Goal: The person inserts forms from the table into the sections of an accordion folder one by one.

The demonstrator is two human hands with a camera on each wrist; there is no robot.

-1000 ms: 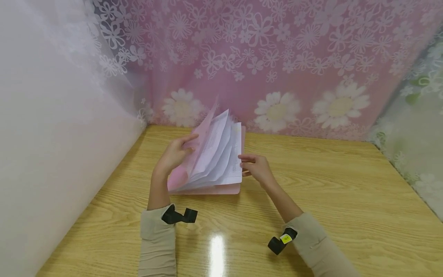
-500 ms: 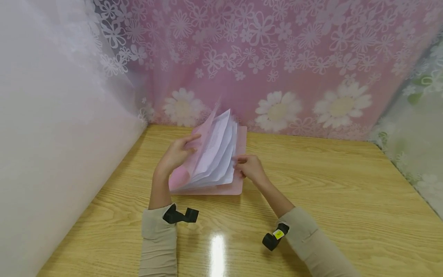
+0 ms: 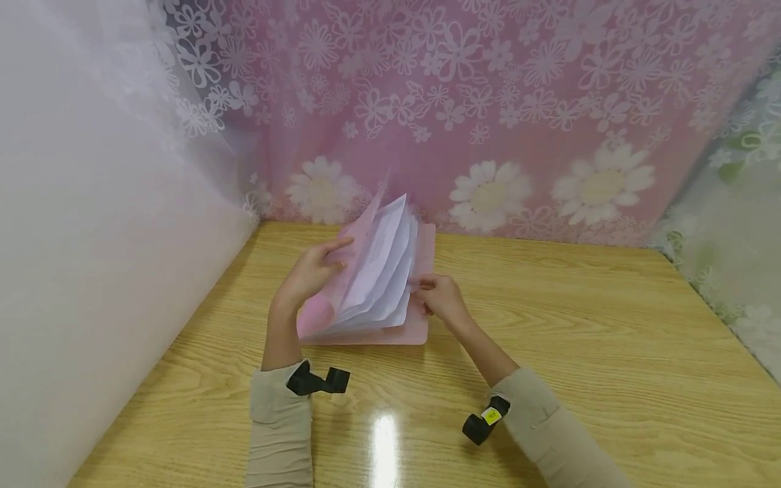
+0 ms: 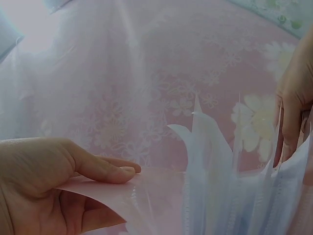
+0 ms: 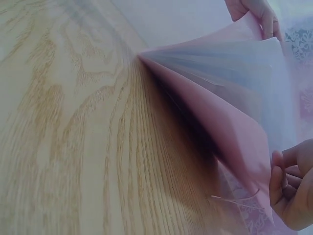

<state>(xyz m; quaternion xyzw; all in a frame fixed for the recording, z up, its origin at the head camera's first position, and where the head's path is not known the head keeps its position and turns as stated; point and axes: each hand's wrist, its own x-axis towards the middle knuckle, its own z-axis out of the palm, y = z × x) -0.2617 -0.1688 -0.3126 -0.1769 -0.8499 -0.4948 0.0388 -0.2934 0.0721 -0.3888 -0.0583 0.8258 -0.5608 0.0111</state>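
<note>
Pink folder (image 3: 421,325) lies near the middle of the head view, on the far half of the wooden table (image 3: 579,352), close to the flowered pink curtain (image 3: 488,102). It stands open like a fan: back cover flat on the wood, front cover lifted and tilted toward the left of the frame, white sheets (image 3: 381,271) spread between the two.

Your left hand (image 3: 308,271) sits left of centre in the head view. It holds the raised front cover. In the left wrist view, lower left of the frame, your thumb lies along the top face of the pink cover (image 4: 117,196) and the fingers curl under it, so the hand (image 4: 44,181) pinches the cover's edge.

Your right hand (image 3: 439,298) sits just right of the folder's open edge, at centre frame. The fingers are bent and pinch the edge of the sheets and pockets there. In the right wrist view it shows at the lower right corner (image 5: 293,196), fingers curled against the pink edge (image 5: 234,147); which sheet it holds, you cannot tell. The left hand shows again at the top right of that frame (image 5: 257,14), gripping the lifted cover.

Both forearms wear beige sleeves (image 3: 277,420), low in the head view. A white wall panel (image 3: 91,237) fills the left side. A green flowered curtain (image 3: 726,224) shows at the right edge.
</note>
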